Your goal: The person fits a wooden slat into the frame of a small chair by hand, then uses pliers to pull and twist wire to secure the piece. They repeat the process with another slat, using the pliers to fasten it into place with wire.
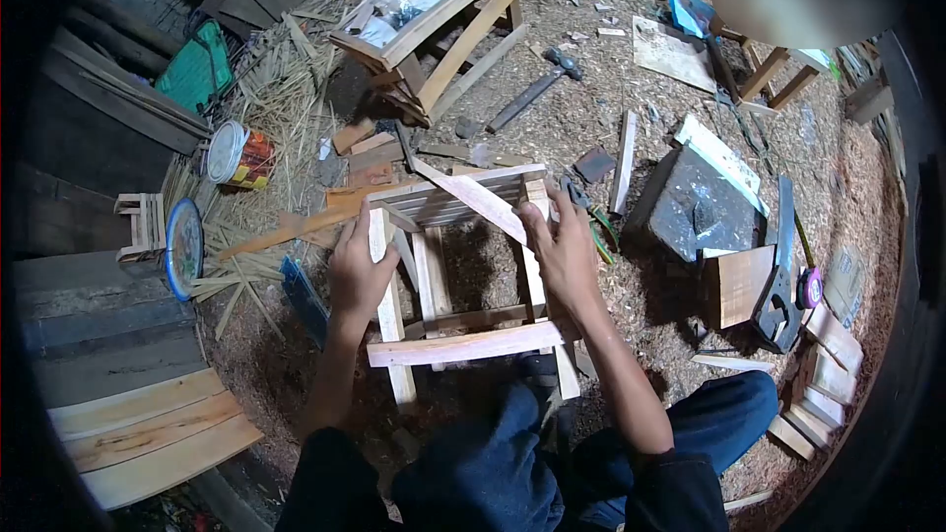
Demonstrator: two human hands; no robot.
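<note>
A small wooden chair-like frame [475,344] stands in front of my knees, with pale legs, crosspieces and a slatted far side. My left hand [361,274] grips its left upright, fingers over the outer side and thumb on the inner side. My right hand [564,248] is at the right upright, its thumb and fingers closed on the end of a loose pale wooden strip [475,203]. That strip slants across the opening, its far end over the frame's far rail. Part of the right upright is hidden behind my right hand.
A claw hammer [537,91] lies on the shavings beyond, near a wooden stand [458,2]. To the right are a dark block [702,205], pliers [599,221], a handsaw [780,281] and a tape measure [809,288]. A paint bucket [239,155] stands left.
</note>
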